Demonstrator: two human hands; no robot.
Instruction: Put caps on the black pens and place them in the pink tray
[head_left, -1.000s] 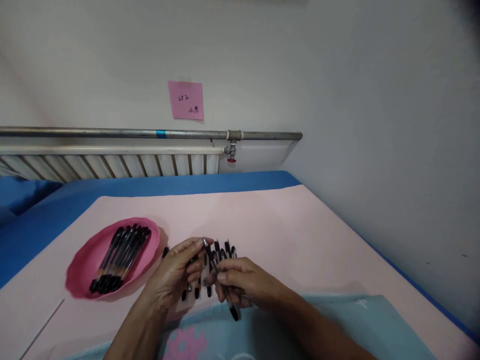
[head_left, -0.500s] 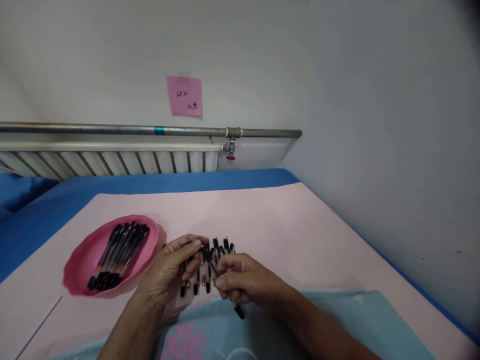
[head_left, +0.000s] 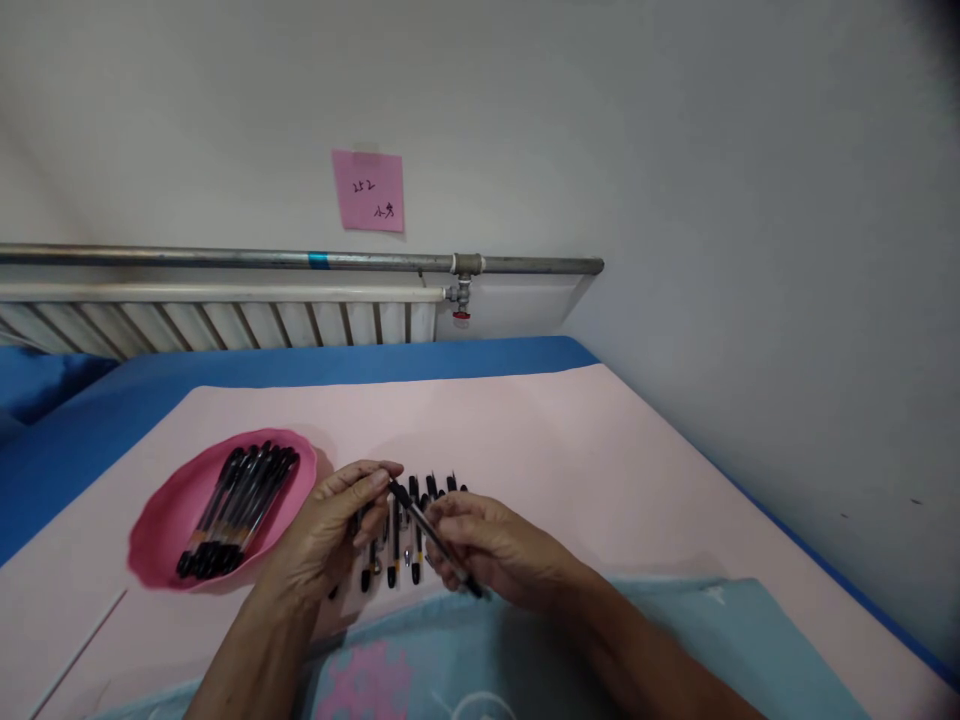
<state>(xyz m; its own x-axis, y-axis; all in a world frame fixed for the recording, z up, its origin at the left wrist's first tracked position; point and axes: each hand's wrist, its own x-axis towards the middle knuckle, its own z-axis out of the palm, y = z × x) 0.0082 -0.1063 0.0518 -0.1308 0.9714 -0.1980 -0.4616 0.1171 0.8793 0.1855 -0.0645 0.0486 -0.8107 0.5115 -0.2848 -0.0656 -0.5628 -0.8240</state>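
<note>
My left hand point(head_left: 330, 535) and my right hand point(head_left: 491, 545) meet over a row of several black pens point(head_left: 401, 545) lying side by side on the pink sheet point(head_left: 570, 460). Both hands pinch one black pen point(head_left: 435, 540), which slants from the left fingertips down to the right. The left thumb and forefinger close on its upper end, where the cap sits. The right fingers wrap its barrel. A pink dish point(head_left: 161, 530) to the left holds several more black pens point(head_left: 236, 510).
A light blue patterned cloth point(head_left: 525, 660) covers the near edge. Blue bedding point(head_left: 337, 365) borders the pink sheet. A radiator point(head_left: 217, 325), a metal pipe point(head_left: 300, 260) and a pink sticky note point(head_left: 367, 190) line the back wall. A grey wall rises at right.
The held pen has tipped lower and flatter. My left fingertips have closed on its upper end, and both hands have drifted slightly left.
</note>
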